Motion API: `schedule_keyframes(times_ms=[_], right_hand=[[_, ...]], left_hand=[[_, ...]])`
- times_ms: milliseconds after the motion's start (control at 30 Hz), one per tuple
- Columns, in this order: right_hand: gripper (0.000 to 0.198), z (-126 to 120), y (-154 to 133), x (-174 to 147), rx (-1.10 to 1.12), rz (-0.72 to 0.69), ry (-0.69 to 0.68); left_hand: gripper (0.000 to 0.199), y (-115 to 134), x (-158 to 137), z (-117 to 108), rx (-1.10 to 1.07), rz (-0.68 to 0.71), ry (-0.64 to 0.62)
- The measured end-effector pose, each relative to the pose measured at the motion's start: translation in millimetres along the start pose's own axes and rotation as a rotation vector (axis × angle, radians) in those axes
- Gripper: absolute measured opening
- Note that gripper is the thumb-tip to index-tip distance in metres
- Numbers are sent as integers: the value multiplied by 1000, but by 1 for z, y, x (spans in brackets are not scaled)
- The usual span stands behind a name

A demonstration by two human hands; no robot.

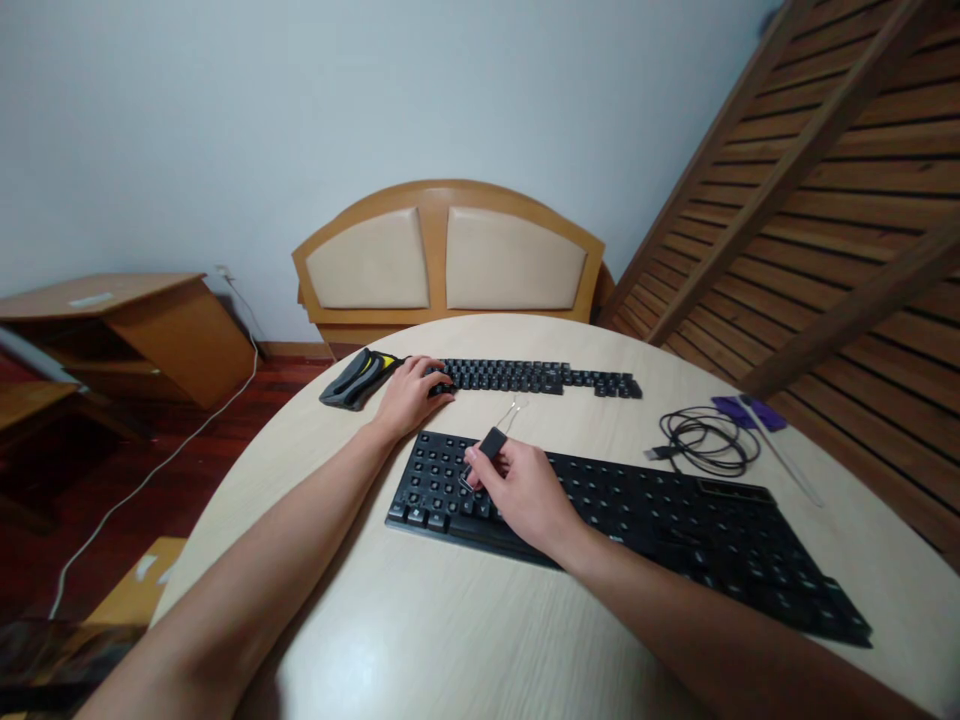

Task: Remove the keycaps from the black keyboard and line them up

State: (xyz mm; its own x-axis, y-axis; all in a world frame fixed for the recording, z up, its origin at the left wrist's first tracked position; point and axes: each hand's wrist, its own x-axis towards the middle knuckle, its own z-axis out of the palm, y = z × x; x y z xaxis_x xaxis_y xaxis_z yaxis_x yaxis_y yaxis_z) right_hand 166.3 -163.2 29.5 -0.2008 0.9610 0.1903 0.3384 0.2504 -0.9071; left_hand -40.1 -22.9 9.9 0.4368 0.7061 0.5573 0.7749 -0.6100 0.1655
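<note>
My right hand (517, 485) is closed around a wire keycap puller (493, 442) with a black handle. Its thin wire prongs point away from me. Below it lies a black keyboard (615, 500), with many key sockets bare at its left and some caps still on along the near edge. At the left end of the rows of loose black keycaps (517, 376), my left hand (412, 390) has its thumb and fingertips around a keycap, partly hidden by the fingers.
A black and yellow object (360, 380) lies beyond my left wrist. To the right, a coiled black USB cable (705, 440) sits by a purple cloth (750, 412) and a thin stick (784, 455). The round table's (420, 620) edge curves around; a wooden headboard (442, 250) stands behind it.
</note>
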Motion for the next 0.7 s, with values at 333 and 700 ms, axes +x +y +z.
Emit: schedule_keyframes(times_ms=[333,700], right_hand=[[30,2,8,2,20,-6,-9],[28,-5,-5,1,-77,-21,-54]], left_hand=[[19,26,-4,-22,-283,-218,39],[18,92,-57,-43,-711,-350,-88]])
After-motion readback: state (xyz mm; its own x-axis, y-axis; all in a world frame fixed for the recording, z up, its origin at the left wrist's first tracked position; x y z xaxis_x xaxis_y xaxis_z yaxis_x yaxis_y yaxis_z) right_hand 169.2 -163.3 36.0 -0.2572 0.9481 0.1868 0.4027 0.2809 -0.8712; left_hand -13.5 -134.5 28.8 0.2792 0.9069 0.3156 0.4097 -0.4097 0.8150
